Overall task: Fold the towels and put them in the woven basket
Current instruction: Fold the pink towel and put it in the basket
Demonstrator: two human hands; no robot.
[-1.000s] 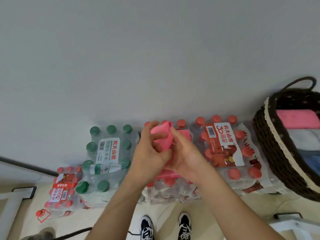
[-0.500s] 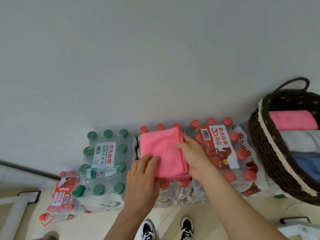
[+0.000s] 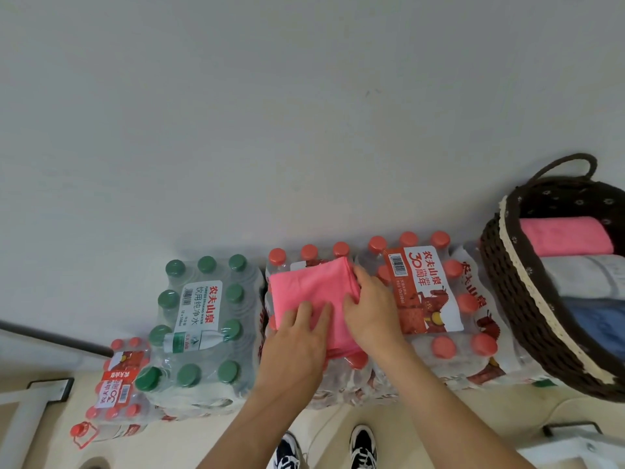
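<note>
- The folded pink towel lies flat on a red-capped bottle pack, to the left of the woven basket.
- One more red-capped pack sits between that towel and the basket, so the two are near but apart.
- The towel's long axis runs from us toward the wall, roughly parallel to the basket's left rim.
- The left hand rests on the towel corner farthest from the basket. Its fingers are straight and pressed flat, and it grasps nothing.
- The right hand holds the towel edge that faces the basket. The thumb lies on top and the fingers curl against the folded edge. We cannot tell whether the fingertips reach under it.
- We judge the fold complete and the transfer not yet done.
- The right hand is the nearer hand to the basket, so the coming move is a lift and a carry to the right, over the intervening pack.
- Count, towels: four. One is under the hands. Three lie folded inside the basket: a pink towel, a pale grey towel and a blue towel.
- Count, bottle packs: four, all left of the basket. Three are red-capped, including a low one farthest from the basket. One is a green-capped pack.
- Count, baskets: one. Count, hands: two.
</note>
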